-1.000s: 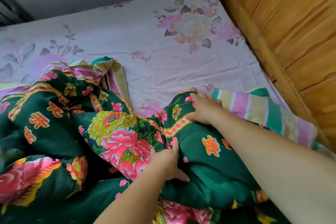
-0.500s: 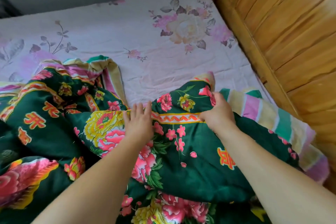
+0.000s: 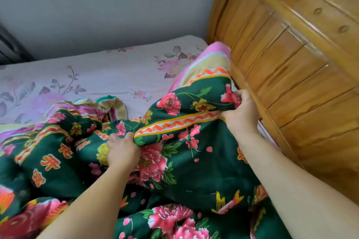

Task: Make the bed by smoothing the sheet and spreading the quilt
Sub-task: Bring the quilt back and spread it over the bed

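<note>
A dark green quilt (image 3: 206,163) with pink and yellow flowers and a striped pastel underside lies bunched across the near half of the bed. My right hand (image 3: 240,112) grips its upper corner, lifted close to the wooden headboard. My left hand (image 3: 122,150) clutches a fold of the quilt's orange-bordered edge, lower and to the left. The pale pink floral sheet (image 3: 91,81) is uncovered over the far half of the mattress and looks mostly flat, with light creases.
A tall wooden headboard (image 3: 295,68) runs along the right side, close to my right hand. A grey wall (image 3: 101,6) stands behind the bed's far edge. A dark object (image 3: 8,48) shows at the far left.
Both hands have carried the quilt's edge up and toward the headboard. My right hand has lifted the corner, and the striped underside now stands raised. My left hand went from lying flat to gripping.
</note>
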